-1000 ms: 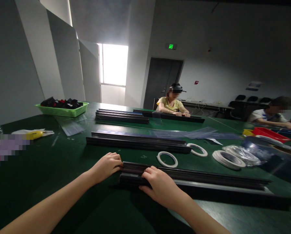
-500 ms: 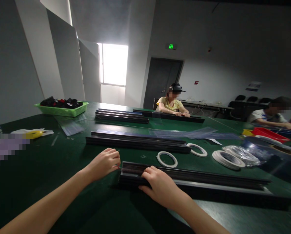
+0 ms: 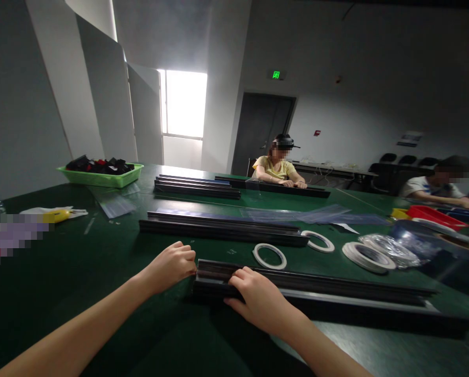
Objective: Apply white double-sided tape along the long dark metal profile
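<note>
A long black channel-shaped profile (image 3: 336,303) lies on the green table right in front of me. My right hand (image 3: 258,298) grips it near its left end, fingers over the upper side and thumb along the near edge. At that left end, my left hand (image 3: 171,267) has its fingers curled closed against or just beside the profile's tip. Whatever those fingers pinch, if anything, is hidden. Just behind the profile lies a white ring of tape (image 3: 269,256).
Another black profile (image 3: 222,230) lies farther back, with a tape ring (image 3: 317,241) at its end. Tape rolls (image 3: 368,257) lie to the right. A green basket (image 3: 102,179) of black parts, clear strips (image 3: 116,201) and yellow-handled pliers (image 3: 57,215) are leftward. A person (image 3: 277,165) sits opposite.
My left hand has shifted slightly right and down, closer to the profile's left end. My right hand has stayed in place on the profile.
</note>
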Motion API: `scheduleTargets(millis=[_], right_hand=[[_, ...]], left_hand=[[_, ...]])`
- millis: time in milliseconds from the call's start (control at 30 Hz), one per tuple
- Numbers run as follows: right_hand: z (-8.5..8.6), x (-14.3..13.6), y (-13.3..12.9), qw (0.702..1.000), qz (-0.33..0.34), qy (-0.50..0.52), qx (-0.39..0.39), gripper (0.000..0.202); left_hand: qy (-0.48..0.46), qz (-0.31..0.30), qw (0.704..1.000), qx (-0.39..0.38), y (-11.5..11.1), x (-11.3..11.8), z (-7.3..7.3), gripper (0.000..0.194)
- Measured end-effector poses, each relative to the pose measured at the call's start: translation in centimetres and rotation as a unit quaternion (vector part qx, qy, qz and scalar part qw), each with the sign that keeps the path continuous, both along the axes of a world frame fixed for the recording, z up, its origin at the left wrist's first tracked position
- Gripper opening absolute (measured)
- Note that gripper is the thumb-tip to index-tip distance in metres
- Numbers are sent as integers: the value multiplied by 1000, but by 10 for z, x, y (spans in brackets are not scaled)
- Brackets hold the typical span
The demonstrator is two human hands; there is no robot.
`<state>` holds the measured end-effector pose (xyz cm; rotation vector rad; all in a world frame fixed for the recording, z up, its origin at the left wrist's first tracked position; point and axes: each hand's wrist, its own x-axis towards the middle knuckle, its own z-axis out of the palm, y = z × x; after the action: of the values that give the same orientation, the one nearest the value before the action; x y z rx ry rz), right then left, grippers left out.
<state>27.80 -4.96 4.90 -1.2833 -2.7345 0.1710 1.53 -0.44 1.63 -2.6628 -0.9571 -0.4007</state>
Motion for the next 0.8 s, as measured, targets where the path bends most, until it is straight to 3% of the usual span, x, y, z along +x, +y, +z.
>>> scheduleTargets(millis=[200,800], right_hand=[[-1,0,0,1000,1,6,-2,23],[0,0,-1,1000,3,3,0,23]], left_hand=[[31,-17,998,61,-1,4,0,26],[30,-15,995,89,-3,6,-2,24]])
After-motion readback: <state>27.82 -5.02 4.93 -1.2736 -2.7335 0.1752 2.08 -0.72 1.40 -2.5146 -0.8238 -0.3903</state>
